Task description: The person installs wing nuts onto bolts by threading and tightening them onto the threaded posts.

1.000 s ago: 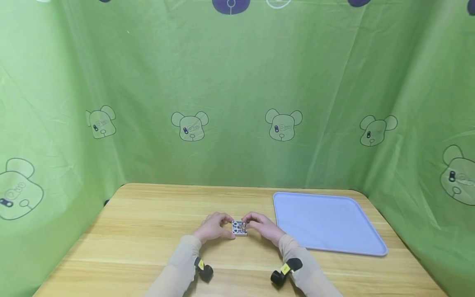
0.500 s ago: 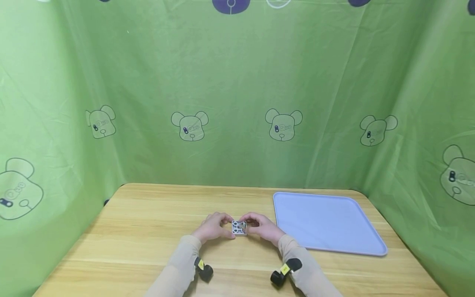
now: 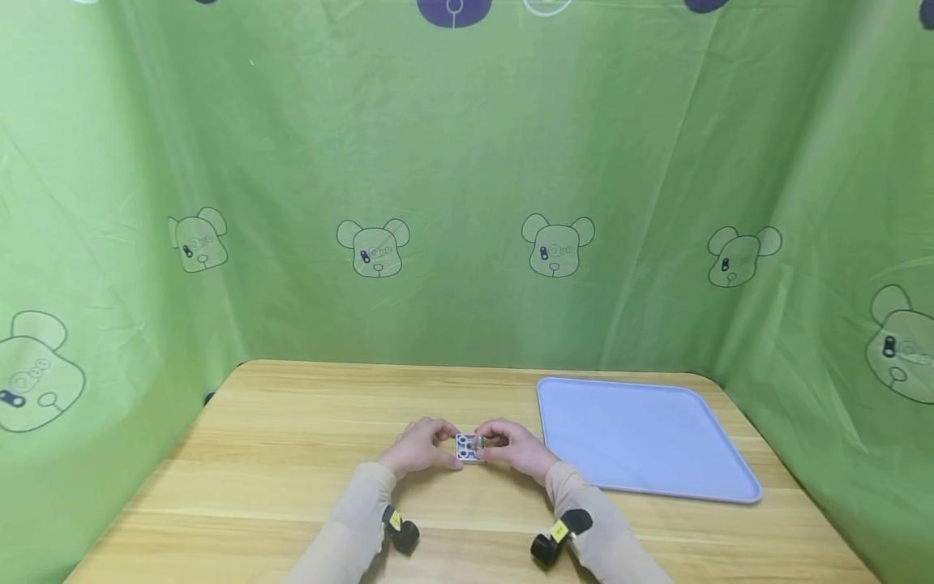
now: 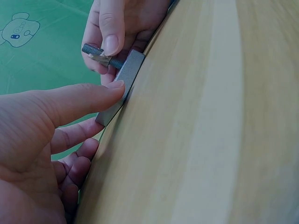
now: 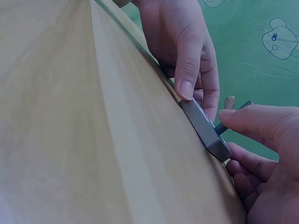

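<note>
A small grey metal block (image 3: 464,456) with several dark holes in its top sits on the table. My left hand (image 3: 419,448) holds its left side, thumb (image 4: 114,88) on the near face and a finger at the far side. From the block's right part rises a dark threaded stud (image 5: 221,128) carrying a brass-coloured wing nut (image 5: 229,102). My right hand (image 3: 514,450) pinches the wing nut between thumb (image 4: 111,44) and forefinger, partly hiding it. The stud's threaded end (image 4: 91,49) shows past the nut.
A lavender tray (image 3: 642,434) lies at the right of the wooden table (image 3: 328,397), just beyond my right hand. Green curtains (image 3: 467,316) with printed bear heads enclose the back and sides. Black wrist cameras (image 3: 403,535) are strapped to both sleeves.
My right fingers have turned and shifted around the wing nut, and more of it shows now than half a second ago. The left hand and the block stay in place.
</note>
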Action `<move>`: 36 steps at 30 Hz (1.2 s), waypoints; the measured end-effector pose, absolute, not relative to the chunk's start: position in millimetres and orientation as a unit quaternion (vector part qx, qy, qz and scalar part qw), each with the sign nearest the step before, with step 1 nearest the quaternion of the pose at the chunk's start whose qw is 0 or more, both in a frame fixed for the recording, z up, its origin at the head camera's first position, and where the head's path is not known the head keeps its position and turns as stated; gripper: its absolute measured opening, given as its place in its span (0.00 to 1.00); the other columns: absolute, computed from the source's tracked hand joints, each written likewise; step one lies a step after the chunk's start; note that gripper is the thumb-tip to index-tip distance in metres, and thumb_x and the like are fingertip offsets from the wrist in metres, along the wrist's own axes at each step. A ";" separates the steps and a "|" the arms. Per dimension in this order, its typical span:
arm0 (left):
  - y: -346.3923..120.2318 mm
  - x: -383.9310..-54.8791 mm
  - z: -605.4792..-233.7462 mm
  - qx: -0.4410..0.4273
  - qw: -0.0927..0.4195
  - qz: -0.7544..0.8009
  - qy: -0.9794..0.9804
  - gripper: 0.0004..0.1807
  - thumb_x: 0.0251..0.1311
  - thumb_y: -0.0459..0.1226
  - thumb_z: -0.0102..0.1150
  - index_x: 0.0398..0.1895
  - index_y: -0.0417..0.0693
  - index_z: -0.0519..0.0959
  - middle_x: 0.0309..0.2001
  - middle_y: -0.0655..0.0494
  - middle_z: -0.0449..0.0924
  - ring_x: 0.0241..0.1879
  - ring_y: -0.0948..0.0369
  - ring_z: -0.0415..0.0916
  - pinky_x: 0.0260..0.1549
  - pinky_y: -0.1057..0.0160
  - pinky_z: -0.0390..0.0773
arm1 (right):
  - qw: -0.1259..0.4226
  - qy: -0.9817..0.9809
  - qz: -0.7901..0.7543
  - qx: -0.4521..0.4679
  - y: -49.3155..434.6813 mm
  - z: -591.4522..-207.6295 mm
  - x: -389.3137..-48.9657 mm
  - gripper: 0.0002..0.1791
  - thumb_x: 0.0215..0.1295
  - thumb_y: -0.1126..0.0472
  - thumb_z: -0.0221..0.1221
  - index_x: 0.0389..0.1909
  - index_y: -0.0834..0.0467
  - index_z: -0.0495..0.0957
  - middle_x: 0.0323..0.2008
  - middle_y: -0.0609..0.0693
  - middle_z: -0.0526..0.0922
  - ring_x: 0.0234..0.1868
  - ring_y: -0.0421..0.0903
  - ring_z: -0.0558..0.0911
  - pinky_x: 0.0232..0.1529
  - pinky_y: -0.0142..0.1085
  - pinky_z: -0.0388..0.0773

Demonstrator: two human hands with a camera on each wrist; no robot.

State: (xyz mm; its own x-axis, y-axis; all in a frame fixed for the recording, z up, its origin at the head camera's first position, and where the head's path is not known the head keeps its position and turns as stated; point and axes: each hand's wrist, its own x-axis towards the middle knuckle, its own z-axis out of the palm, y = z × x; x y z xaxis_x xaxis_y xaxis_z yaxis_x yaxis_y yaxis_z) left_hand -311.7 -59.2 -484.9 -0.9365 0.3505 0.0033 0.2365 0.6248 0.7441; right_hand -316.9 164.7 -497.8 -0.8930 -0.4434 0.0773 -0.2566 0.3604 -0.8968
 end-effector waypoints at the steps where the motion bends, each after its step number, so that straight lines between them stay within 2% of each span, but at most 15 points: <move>1: -59.2 -311.7 -485.0 0.163 0.071 0.401 0.899 0.28 0.39 0.44 0.76 0.48 0.53 0.80 0.46 0.54 0.76 0.46 0.56 0.67 0.49 0.49 0.68 | 0.088 0.821 -0.524 -0.208 164.2 -497.9 -317.1 0.14 0.58 0.60 0.66 0.43 0.62 0.80 0.51 0.58 0.80 0.50 0.45 0.77 0.56 0.41 0.71; 10: -59.6 -311.4 -484.2 0.163 0.075 0.399 0.899 0.29 0.39 0.44 0.76 0.50 0.54 0.80 0.47 0.53 0.77 0.47 0.56 0.68 0.50 0.47 0.68 | 0.068 0.831 -0.522 -0.179 158.9 -501.0 -319.1 0.14 0.54 0.60 0.69 0.38 0.62 0.78 0.49 0.57 0.81 0.47 0.44 0.76 0.53 0.39 0.70; 15: -59.6 -311.0 -483.5 0.161 0.076 0.400 0.899 0.29 0.39 0.44 0.76 0.50 0.53 0.80 0.47 0.53 0.76 0.47 0.56 0.68 0.50 0.47 0.68 | 0.082 0.828 -0.522 -0.185 160.0 -500.1 -319.7 0.15 0.55 0.59 0.68 0.42 0.60 0.79 0.49 0.55 0.81 0.50 0.46 0.76 0.58 0.43 0.69; 20: -59.0 -310.6 -483.1 0.159 0.075 0.403 0.898 0.29 0.38 0.43 0.76 0.49 0.53 0.80 0.46 0.53 0.76 0.46 0.56 0.67 0.49 0.49 0.68 | 0.102 0.820 -0.530 -0.190 163.6 -497.7 -318.9 0.13 0.63 0.60 0.58 0.48 0.59 0.78 0.52 0.55 0.80 0.56 0.48 0.75 0.63 0.48 0.65; 26: -59.2 -311.1 -483.9 0.159 0.074 0.404 0.898 0.29 0.38 0.44 0.77 0.49 0.53 0.80 0.46 0.53 0.76 0.46 0.56 0.67 0.49 0.49 0.68 | 0.103 0.817 -0.534 -0.190 165.5 -495.5 -319.2 0.14 0.68 0.62 0.48 0.47 0.61 0.78 0.53 0.57 0.80 0.57 0.48 0.75 0.64 0.50 0.63; 31: -59.4 -311.7 -484.5 0.160 0.075 0.406 0.897 0.29 0.38 0.44 0.77 0.49 0.53 0.80 0.46 0.53 0.76 0.46 0.56 0.67 0.49 0.48 0.68 | 0.099 0.815 -0.533 -0.203 165.5 -495.5 -318.3 0.13 0.67 0.64 0.51 0.49 0.62 0.78 0.54 0.59 0.79 0.59 0.53 0.74 0.65 0.53 0.63; 36: -59.5 -312.4 -485.6 0.161 0.074 0.403 0.898 0.28 0.38 0.44 0.77 0.48 0.54 0.80 0.46 0.54 0.76 0.46 0.56 0.67 0.49 0.49 0.68 | 0.107 0.813 -0.532 -0.210 164.9 -497.4 -318.0 0.15 0.63 0.64 0.58 0.51 0.61 0.77 0.54 0.59 0.79 0.59 0.54 0.75 0.64 0.48 0.66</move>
